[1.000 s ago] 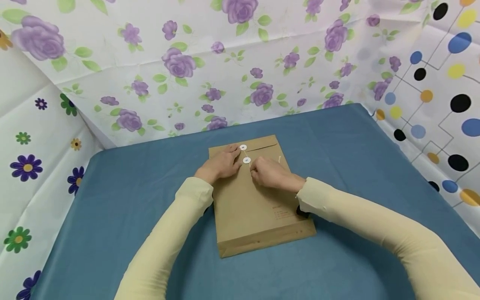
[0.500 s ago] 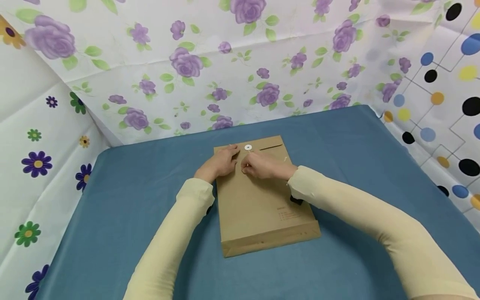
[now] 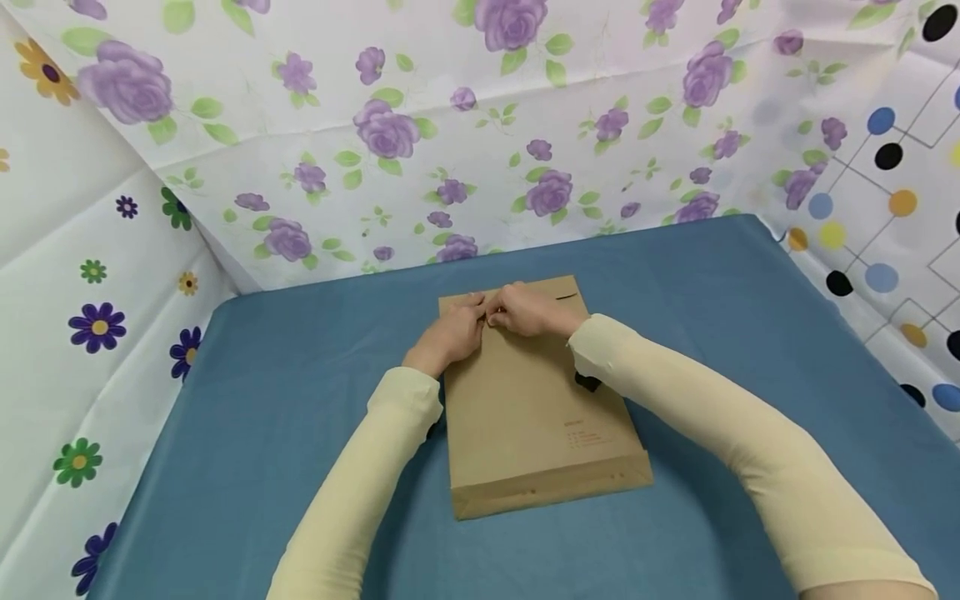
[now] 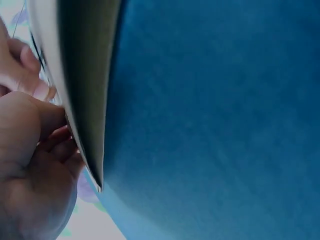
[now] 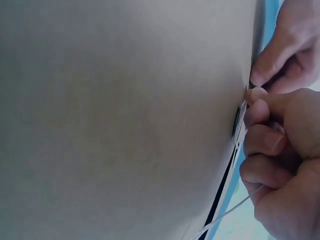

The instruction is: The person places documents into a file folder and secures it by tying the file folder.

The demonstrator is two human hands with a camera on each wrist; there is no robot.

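A brown kraft paper document envelope (image 3: 540,400) lies flap side up on the table, its top edge away from me. My left hand (image 3: 456,332) rests on its upper left part, fingers touching the paper. Right beside it, my right hand (image 3: 528,310) is curled with thumb and index finger pinched together over the flap. In the right wrist view a thin white string (image 5: 232,209) runs out from the curled fingers of the right hand (image 5: 287,150). Both hands hide the round closure buttons in the head view.
A blue cloth (image 3: 322,367) covers the table under and around the envelope. Behind stands a white sheet with purple flowers (image 3: 386,129). Patterned sheets also hang at the left and right sides. Red print (image 3: 588,437) marks the envelope's lower right.
My right hand has moved up and left along the flap, now beside the left hand and covering both white buttons. The left hand stays on the envelope; the head view has shifted slightly.
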